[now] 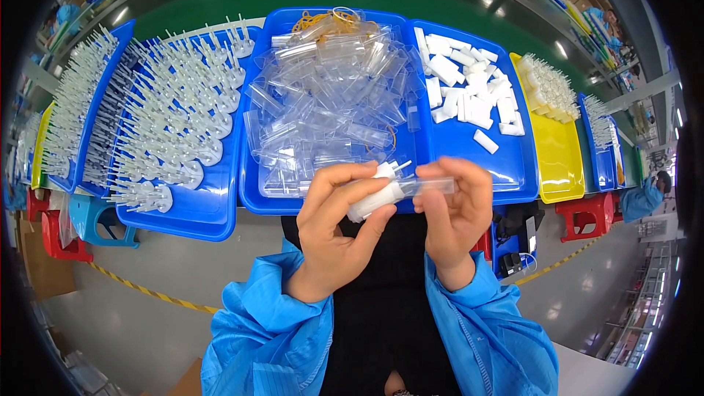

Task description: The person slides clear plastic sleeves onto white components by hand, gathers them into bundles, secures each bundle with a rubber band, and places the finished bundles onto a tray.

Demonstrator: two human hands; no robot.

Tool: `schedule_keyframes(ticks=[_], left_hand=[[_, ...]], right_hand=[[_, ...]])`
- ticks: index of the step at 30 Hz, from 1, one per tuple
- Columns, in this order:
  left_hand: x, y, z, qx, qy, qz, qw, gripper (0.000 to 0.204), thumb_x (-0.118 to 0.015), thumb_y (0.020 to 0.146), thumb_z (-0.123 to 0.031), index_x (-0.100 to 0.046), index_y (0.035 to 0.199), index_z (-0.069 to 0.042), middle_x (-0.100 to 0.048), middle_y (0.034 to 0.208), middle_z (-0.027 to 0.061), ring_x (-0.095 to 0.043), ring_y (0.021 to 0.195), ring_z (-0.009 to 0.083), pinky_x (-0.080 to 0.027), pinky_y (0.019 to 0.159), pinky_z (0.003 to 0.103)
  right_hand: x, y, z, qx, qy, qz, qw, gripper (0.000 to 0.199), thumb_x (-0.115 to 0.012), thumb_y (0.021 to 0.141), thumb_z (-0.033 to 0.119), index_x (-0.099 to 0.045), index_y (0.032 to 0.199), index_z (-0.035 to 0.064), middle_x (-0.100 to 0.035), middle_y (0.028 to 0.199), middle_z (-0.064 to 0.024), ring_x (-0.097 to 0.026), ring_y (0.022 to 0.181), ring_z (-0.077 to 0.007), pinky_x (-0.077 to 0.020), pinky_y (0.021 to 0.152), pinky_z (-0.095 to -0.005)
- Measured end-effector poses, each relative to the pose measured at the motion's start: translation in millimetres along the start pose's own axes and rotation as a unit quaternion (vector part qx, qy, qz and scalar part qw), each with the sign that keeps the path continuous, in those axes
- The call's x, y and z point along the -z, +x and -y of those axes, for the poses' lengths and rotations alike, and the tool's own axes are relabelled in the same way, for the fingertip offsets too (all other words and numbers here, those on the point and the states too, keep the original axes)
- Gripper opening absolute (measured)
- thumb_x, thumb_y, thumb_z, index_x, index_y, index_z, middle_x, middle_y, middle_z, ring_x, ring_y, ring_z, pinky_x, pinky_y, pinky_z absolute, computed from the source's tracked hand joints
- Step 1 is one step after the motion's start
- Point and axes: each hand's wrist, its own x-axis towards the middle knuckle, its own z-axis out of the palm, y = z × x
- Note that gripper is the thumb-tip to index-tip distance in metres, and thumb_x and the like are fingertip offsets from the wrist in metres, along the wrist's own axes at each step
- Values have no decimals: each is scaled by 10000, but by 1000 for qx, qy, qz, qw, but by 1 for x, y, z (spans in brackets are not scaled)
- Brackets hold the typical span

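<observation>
My left hand [334, 231] is closed around a cluster of small white plastic pieces [372, 204], from which a thin white stem points up to the right. Between the fingers and thumb of my right hand [460, 213] is a clear plastic sleeve [437, 185], lying sideways. Its left end meets the white pieces; how far it goes over them I cannot tell. Both hands are above the front edge of a blue tray [253, 202] piled with similar clear sleeves [330, 103].
At left, a blue tray [194, 224] bears rows of white stemmed parts [176, 103]. To the right, another blue tray [506, 169] holds loose white blocks [477, 88], beside a yellow tray [559, 169] of bundled white parts [546, 88]. Orange rubber bands [315, 22] lie behind the sleeves.
</observation>
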Motion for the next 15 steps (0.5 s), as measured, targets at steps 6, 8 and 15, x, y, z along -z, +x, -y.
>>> schedule_keyframes(ticks=[6, 8, 15], left_hand=[[2, 1, 6, -38, 38, 26, 998, 279, -763, 747, -5, -667, 1009, 15, -594, 1116, 153, -626, 992, 260, -514, 823, 324], [2, -1, 8, -36, -14, 40, 998, 281, -725, 795, 1, -633, 1058, 29, -543, 1152, 159, -592, 1105, 286, -501, 899, 348], [-3, 4, 2, -45, 61, 59, 995, 375, -721, 736, 55, -624, 1098, 35, -568, 1204, 197, -597, 1108, 365, -502, 912, 377]], right_hand=[[4, 4, -6, 22, 92, 53, 994, 310, -592, 900, -26, -465, 1182, -41, -625, 1029, -169, -597, 756, -111, -495, 652, -212], [5, 3, -9, 61, 73, 57, 994, 334, -615, 885, -27, -473, 1186, -41, -626, 1032, -162, -601, 795, -118, -494, 684, -233], [0, 6, -15, 87, -89, -37, 992, 475, -671, 808, -42, -472, 1239, -33, -618, 1097, -163, -592, 856, -138, -461, 772, -258]])
